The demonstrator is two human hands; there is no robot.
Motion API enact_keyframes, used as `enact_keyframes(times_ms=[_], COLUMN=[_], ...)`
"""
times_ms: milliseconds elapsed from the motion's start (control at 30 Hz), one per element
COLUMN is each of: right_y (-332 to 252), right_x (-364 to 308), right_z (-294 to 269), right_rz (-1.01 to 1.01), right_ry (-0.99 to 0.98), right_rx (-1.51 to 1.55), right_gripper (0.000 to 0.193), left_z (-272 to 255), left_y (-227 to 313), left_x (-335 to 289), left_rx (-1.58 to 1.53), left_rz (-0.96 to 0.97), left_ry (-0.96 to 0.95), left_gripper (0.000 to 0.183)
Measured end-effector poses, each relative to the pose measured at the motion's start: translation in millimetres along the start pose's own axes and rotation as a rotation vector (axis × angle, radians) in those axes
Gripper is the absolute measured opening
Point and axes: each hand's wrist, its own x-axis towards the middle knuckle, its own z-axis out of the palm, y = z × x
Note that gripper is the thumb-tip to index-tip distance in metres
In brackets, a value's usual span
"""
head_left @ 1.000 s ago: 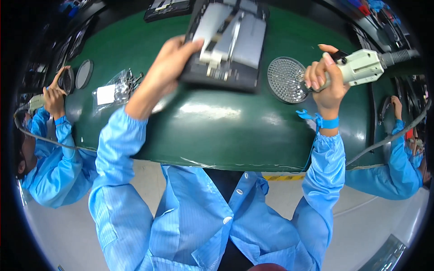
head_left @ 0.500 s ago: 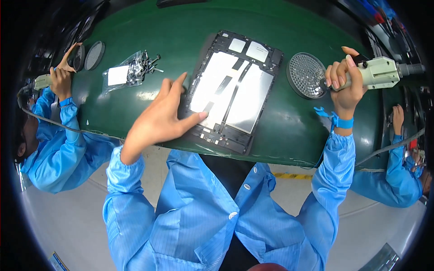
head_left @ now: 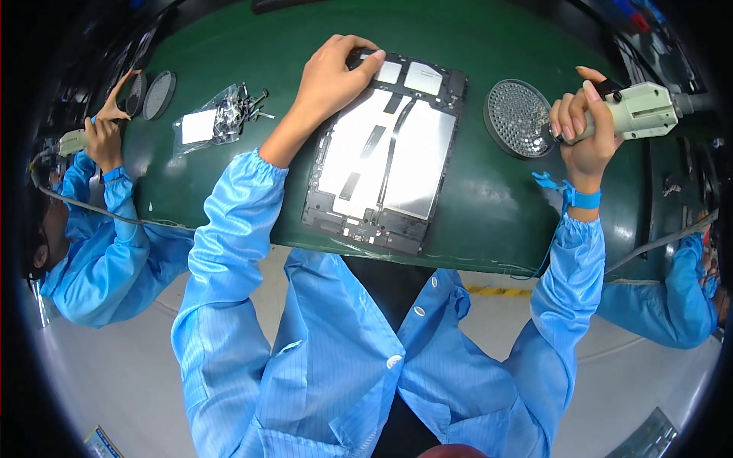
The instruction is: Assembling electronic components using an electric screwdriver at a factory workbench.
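Observation:
A tablet with its inside laid bare (head_left: 416,164), black-framed with silvery battery panels, lies in front of me on the green table. Its far left corner is in the grip of my left hand (head_left: 332,76), thumb on top and fingers bent over the edge. My right hand (head_left: 586,130) is wrapped around a pale green electric screwdriver (head_left: 643,112), held sideways. The tool's front end points left at a round dish of small screws (head_left: 519,114), just right of the tablet; my fingers hide most of that end.
A clear bag (head_left: 221,118) with dark-headed screws spilling out lies left of the tablet. Beyond it stand round dishes (head_left: 159,95) near a co-worker's hands (head_left: 104,141). The green table (head_left: 473,229) ends close to my body. Another co-worker's blue sleeve (head_left: 649,309) shows at right.
My left hand has moved from the tablet's near left side to its far left corner and taken hold. The tablet has shifted slightly left and turned a little. The screwdriver stays beside the dish.

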Motion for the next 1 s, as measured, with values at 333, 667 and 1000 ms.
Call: enact_keyframes(times_ms=[333, 667, 1000], right_y=[2, 5, 10], right_x=[2, 1, 3], right_z=[0, -23, -10], right_rz=[-0.035, 0.059, 0.030], right_ry=[0.005, -0.044, -0.078], right_rx=[0.106, 0.125, 0.059], right_gripper=[0.027, 0.040, 0.040], left_z=[2, 27, -137], left_y=[-3, 36, -54], left_x=[-14, -56, -66], left_rx=[-0.061, -0.046, 0.171], left_rz=[0.024, 0.058, 0.154], left_ry=[0.048, 0.128, 0.017], left_gripper=[0.027, 0.022, 0.016])
